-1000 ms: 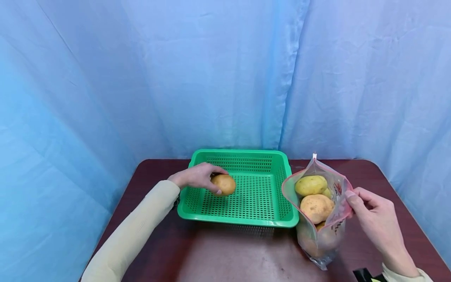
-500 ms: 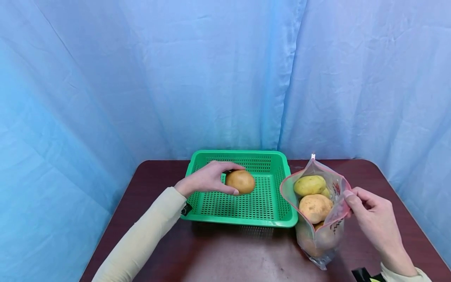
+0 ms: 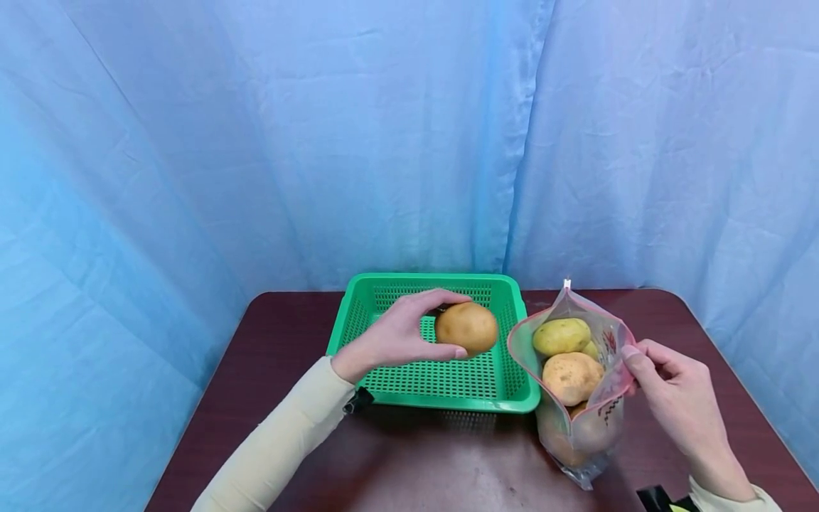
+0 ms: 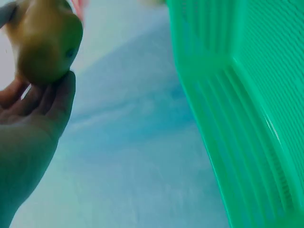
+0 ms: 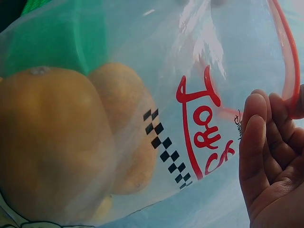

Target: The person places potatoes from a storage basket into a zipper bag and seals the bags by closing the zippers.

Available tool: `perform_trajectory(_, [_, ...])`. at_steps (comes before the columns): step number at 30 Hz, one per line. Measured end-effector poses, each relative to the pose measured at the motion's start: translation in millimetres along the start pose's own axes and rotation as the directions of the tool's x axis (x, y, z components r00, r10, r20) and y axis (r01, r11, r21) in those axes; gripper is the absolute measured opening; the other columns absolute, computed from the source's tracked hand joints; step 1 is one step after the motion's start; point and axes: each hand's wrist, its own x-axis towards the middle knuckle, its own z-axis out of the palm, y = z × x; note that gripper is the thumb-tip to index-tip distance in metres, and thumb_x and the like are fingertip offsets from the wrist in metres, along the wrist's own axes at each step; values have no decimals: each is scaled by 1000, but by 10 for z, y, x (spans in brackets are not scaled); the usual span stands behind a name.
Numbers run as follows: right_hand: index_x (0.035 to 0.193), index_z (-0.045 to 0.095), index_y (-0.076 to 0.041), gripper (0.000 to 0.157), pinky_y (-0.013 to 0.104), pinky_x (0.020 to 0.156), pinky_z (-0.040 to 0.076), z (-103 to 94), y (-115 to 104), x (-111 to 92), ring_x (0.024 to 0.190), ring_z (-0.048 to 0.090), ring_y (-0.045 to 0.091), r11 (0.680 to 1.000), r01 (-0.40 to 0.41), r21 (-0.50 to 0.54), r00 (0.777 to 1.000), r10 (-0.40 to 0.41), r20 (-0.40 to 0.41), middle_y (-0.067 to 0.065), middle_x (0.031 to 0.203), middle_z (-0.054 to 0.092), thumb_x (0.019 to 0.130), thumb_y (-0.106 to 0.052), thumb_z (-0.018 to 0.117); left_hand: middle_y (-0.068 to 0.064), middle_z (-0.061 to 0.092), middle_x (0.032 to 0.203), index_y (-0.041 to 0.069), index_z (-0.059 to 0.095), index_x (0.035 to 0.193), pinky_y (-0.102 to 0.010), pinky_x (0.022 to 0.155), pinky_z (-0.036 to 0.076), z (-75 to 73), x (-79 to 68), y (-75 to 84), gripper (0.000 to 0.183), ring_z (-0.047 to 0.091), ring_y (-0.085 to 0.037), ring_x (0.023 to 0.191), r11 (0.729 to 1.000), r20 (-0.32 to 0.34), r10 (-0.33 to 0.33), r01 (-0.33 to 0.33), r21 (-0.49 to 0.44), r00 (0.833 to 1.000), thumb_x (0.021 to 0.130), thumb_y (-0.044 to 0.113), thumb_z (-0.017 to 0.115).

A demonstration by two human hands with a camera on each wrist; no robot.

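Observation:
My left hand (image 3: pixel 398 336) grips a round brown potato (image 3: pixel 467 328) over the green basket (image 3: pixel 441 407), thumb on the near side and fingers on the far side. The same potato (image 4: pixel 47 42) shows at the upper left in the left wrist view. My right hand (image 3: pixel 681 391) pinches the red-edged rim of a clear zip bag (image 3: pixel 591 441), whose mouth gapes open. Inside lie several potatoes, among them a yellowish potato (image 3: pixel 561 336) and a tan potato (image 3: pixel 572 378) on top. The lower ones are partly hidden behind the printed plastic.
The basket stands near the back edge of a dark red-brown table (image 3: pixel 409 462), with the bag close against its right side. A white zip slider (image 3: pixel 566 284) sits at the bag's top corner. Blue curtains (image 3: pixel 384 142) hang behind the table and along its sides.
My left hand has carried the potato rightward and up from the basket's left part, closer to the bag. The right hand keeps its pinch on the rim almost unmoved.

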Motion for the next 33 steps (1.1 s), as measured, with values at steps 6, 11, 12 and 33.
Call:
perform_trajectory(6, [69, 62, -12, 33, 29, 46, 31, 3, -4, -1, 51, 42, 8, 1000, 1, 5, 1000, -1, 1, -8, 58, 55, 102, -8, 64, -4, 59, 136, 8, 64, 136, -26, 95, 54, 235, 124, 267, 63, 56, -13, 123, 992, -118, 62, -75, -106, 991, 80, 19, 91])
perform_trajectory(11, [68, 61, -12, 34, 28, 46, 31, -1, -5, 0, 51, 42, 8, 1000, 4, 17, 1000, -4, 1, -8, 58, 55, 102, -7, 65, -4, 58, 127, 9, 65, 138, -21, 95, 52, 480, 283, 455, 65, 57, -9, 117, 987, -178, 56, -82, -137, 982, 79, 20, 91])
perform_trajectory(12, [68, 61, -12, 35, 28, 46, 30, -2, -5, -1, 51, 41, 8, 1000, 4, 18, 1000, -4, 0, -8, 58, 55, 102, -7, 65, -2, 58, 126, 10, 66, 138, -20, 95, 51, 534, 315, 493, 65, 56, -7, 116, 989, -190, 48, -73, -126, 981, 79, 23, 91])
perform_trajectory(33, [71, 65, -9, 31, 27, 45, 33, 6, -56, -36, 51, 47, 6, 998, 29, 49, 999, -28, -18, -6, 58, 58, 102, -4, 63, -2, 48, 147, 20, 53, 153, -41, 114, 35, 1186, 481, 581, 91, 37, -20, 143, 901, -186, 22, 61, 429, 982, 79, 65, 81])
